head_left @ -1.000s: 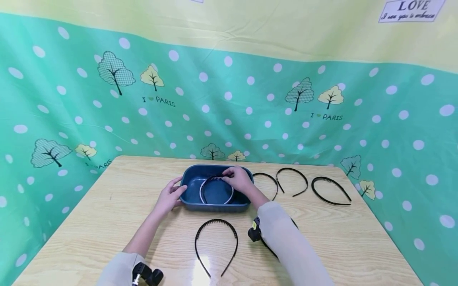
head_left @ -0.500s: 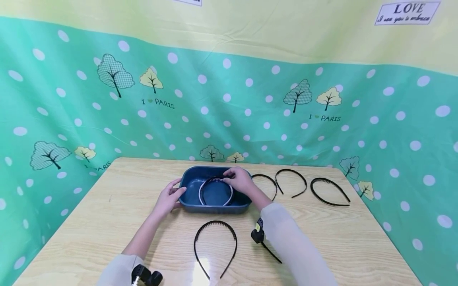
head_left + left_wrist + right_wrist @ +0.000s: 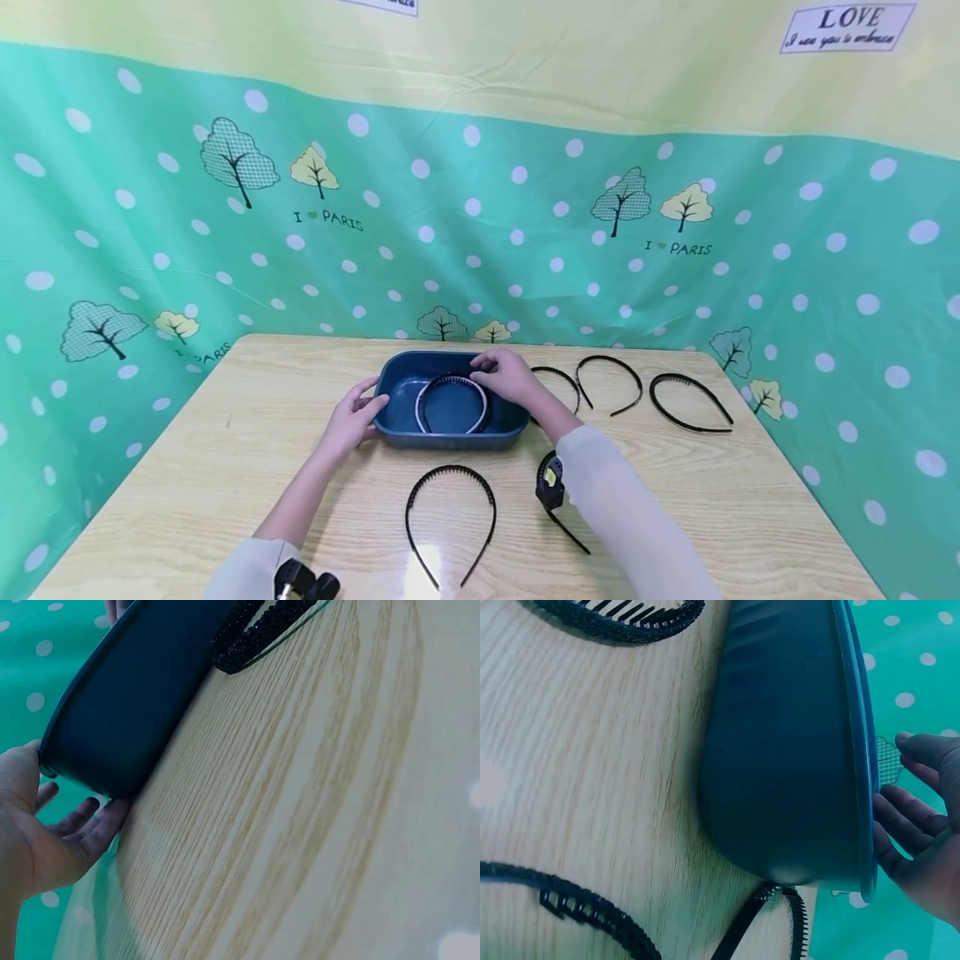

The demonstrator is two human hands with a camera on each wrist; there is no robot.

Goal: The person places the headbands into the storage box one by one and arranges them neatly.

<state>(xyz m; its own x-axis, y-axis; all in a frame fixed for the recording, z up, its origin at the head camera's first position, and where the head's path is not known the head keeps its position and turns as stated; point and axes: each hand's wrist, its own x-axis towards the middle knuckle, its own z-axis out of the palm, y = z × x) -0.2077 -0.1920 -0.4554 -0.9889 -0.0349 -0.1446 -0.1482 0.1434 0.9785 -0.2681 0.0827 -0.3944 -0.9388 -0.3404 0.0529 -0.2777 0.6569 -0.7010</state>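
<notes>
Nearest, on the worktop (image 3: 262, 417), a front headband (image 3: 452, 469) is laid with its ends turned toward the person. To its right, a second headband (image 3: 568, 532) is partly covered by the right wrist's camera (image 3: 550, 492) and sleeve (image 3: 630, 508).

Beyond these, the blue tub (image 3: 450, 443) is set on the worktop, its long side turned to the person. Inside it, dark headbands (image 3: 450, 378) are seen overlapped across the middle, one marked by a pale edge; how many are stacked cannot be told. Bare floor is left showing at the tub's left end. That end is gripped by the left hand (image 3: 352, 421), the thumb placed at the rim and the fingers (image 3: 103, 829) spread low against the wall. The right hand (image 3: 508, 377) is held over the right end, its fingers (image 3: 907, 817) loosely bent and parted; whether the rim is touched cannot be told.

Right of the tub, three more headbands are laid out: one just beside it (image 3: 578, 396), one farther along (image 3: 606, 358), and one rightmost (image 3: 678, 377). Behind everything, a dotted green cloth (image 3: 420, 200) is hung.
</notes>
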